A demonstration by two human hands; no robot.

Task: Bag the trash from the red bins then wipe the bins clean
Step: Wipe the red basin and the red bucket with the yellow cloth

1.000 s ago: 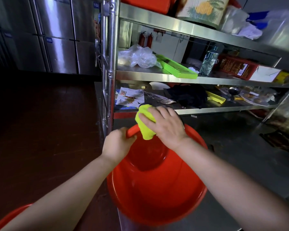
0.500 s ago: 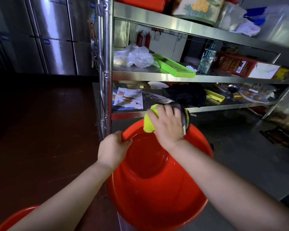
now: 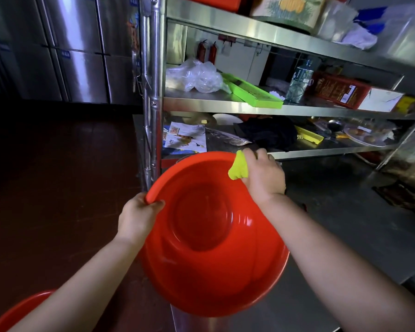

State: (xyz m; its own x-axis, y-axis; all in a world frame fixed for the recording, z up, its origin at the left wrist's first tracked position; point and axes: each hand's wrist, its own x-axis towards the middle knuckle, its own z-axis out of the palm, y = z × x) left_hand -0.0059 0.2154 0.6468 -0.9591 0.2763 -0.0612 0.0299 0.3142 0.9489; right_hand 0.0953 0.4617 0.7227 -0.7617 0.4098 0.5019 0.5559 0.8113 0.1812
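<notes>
A red bin [image 3: 209,236] sits tilted toward the camera in front of a steel shelf rack [image 3: 249,106], its open inside facing up and showing nothing but bare red plastic. The left hand [image 3: 138,218] grips the bin's near-left rim, thumb curled over the edge onto the inside and the fingers hidden behind the wall. The right hand [image 3: 261,176] is at the far-right rim, fingers curled round a yellow cloth [image 3: 237,166] and pressing it against the rim — a fold of the cloth sticks out on the inner side of the bin, just left of the knuckles. The bin's lower edge hangs over the corner of a steel counter [image 3: 345,236] that stretches off to the right under the rack. A second red bin [image 3: 17,312] shows only as a curved piece of rim at the bottom left, well apart from the first and partly covered by the left forearm. On the rack's middle shelf lie a crumpled clear plastic bag [image 3: 194,76], a green tray [image 3: 252,93], a water bottle [image 3: 298,82] standing upright and a red box [image 3: 338,92] — below them, on the lower shelf, a printed paper sheet [image 3: 186,135] and a dark bundle of cloth [image 3: 268,133]. Steel cabinets [image 3: 82,49] line the wall at the back left, above a dark reddish floor [image 3: 46,188].
</notes>
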